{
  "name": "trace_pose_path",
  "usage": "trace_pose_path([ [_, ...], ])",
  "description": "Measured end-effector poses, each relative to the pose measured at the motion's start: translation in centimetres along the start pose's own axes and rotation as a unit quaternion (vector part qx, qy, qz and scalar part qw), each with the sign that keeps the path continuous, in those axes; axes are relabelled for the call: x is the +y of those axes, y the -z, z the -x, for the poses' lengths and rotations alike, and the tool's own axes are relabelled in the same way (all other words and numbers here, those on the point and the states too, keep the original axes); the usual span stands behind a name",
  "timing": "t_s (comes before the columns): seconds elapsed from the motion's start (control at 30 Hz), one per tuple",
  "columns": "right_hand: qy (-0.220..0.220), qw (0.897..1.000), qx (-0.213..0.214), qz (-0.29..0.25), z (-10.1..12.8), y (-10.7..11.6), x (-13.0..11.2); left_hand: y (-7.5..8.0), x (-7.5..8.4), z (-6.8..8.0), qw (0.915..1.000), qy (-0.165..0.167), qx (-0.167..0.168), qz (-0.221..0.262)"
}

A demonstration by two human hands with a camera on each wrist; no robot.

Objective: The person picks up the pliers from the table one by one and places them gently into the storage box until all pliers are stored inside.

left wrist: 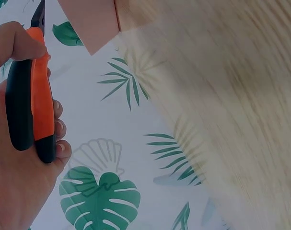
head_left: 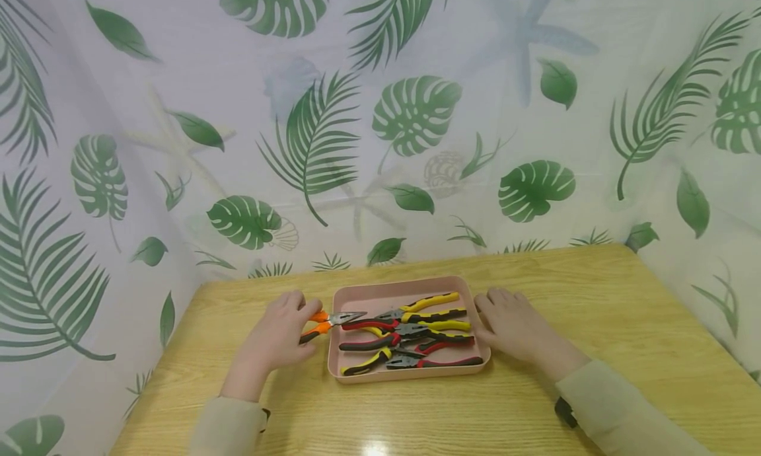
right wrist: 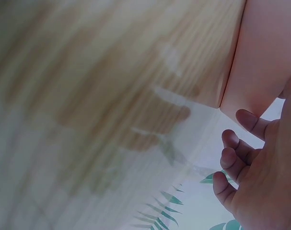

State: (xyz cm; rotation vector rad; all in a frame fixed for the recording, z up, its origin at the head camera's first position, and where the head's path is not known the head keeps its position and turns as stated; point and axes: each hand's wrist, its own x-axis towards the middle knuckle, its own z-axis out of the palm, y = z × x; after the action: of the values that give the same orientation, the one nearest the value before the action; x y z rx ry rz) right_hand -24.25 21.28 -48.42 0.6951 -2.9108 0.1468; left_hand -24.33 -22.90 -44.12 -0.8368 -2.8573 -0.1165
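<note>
In the head view my left hand (head_left: 278, 332) grips orange-and-black needle-nose pliers (head_left: 322, 328) at the left side of a pink tray (head_left: 359, 303). Their metal jaws point right, over the tray's left rim. The left wrist view shows fingers curled round the orange-and-black handles (left wrist: 42, 103), with the thumb pressed on top. Inside the tray lie several pliers: some with yellow-and-black handles (head_left: 433, 302), others with red-and-black handles (head_left: 368, 344), overlapping one another. My right hand (head_left: 516, 325) rests at the tray's right side, its fingers loosely bent and the thumb near the wall.
The tray stands on a light wood-grain table (head_left: 392, 413), toward its back edge. Behind the table hangs a white cloth (head_left: 475, 231) printed with green leaves, which also runs along the left side.
</note>
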Motion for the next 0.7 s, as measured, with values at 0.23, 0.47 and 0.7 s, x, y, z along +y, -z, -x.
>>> trace_pose_path([
  [0.23, -0.006, 1.0, -0.008, -0.007, -0.1, 0.1, 0.0, -0.4, 0.5, -0.8, 1.0, -0.006, -0.005, -0.002],
  [0.47, -0.001, 1.0, -0.003, -0.008, 0.0, 0.4, -0.2, -0.6, 1.1, -1.5, 0.9999, -0.015, -0.005, 0.003],
  [0.7, -0.001, 1.0, -0.001, -0.014, 0.1, 0.5, -0.3, -0.7, 1.6, -2.2, 0.9993, -0.032, 0.013, 0.014],
])
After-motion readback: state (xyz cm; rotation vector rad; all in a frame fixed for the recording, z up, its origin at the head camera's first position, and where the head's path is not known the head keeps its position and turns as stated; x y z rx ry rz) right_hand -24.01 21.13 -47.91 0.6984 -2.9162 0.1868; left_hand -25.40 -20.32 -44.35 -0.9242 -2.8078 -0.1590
